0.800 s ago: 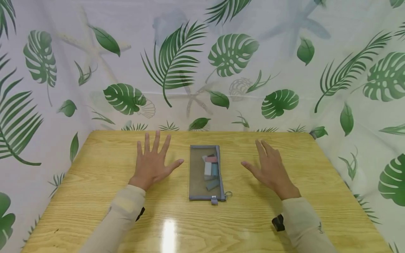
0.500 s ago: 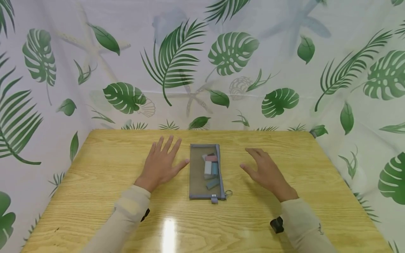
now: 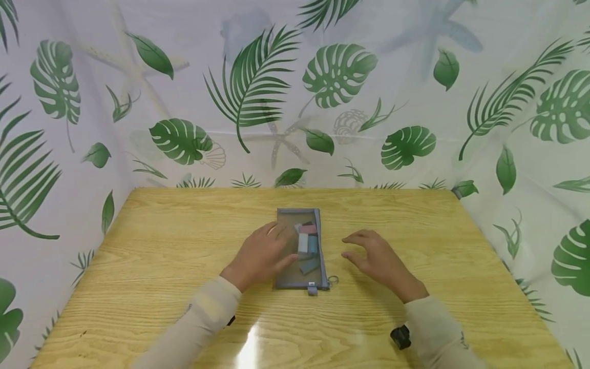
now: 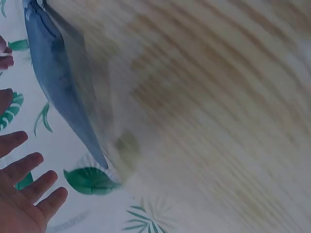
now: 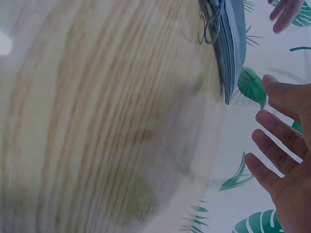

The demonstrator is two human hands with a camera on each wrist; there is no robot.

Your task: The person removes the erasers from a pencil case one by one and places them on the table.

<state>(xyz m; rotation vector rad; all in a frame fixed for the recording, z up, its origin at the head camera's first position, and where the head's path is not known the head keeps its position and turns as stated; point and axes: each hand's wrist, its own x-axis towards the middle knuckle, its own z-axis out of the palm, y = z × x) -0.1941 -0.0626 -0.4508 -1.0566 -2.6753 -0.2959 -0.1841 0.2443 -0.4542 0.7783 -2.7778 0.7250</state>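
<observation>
A see-through mesh zip pouch (image 3: 287,278) with grey-blue edging lies flat on the table, a ring on its zip end. Small blocks that look like erasers (image 3: 308,246) show through the mesh: white, pink and blue ones. My left hand (image 3: 261,255) is over the pouch's left half, fingers loosely bent and holding nothing; whether it touches the mesh I cannot tell. To the right of the pouch, my right hand (image 3: 381,262) hovers apart from it, fingers loosely bent and thumb spread. In the left wrist view the left hand's fingers (image 4: 35,187) are extended beside the pouch.
The wood-grain table (image 3: 152,246) stretches out on both sides of the pouch. Behind it hangs a white cloth (image 3: 276,66) printed with green leaves. Dark straps with a device (image 3: 400,336) sit at the wrists.
My left hand has swung right, from beside the pouch to over its left half, its spread fingers bending. My right hand has come slightly closer to the pouch, its fingers bending more.
</observation>
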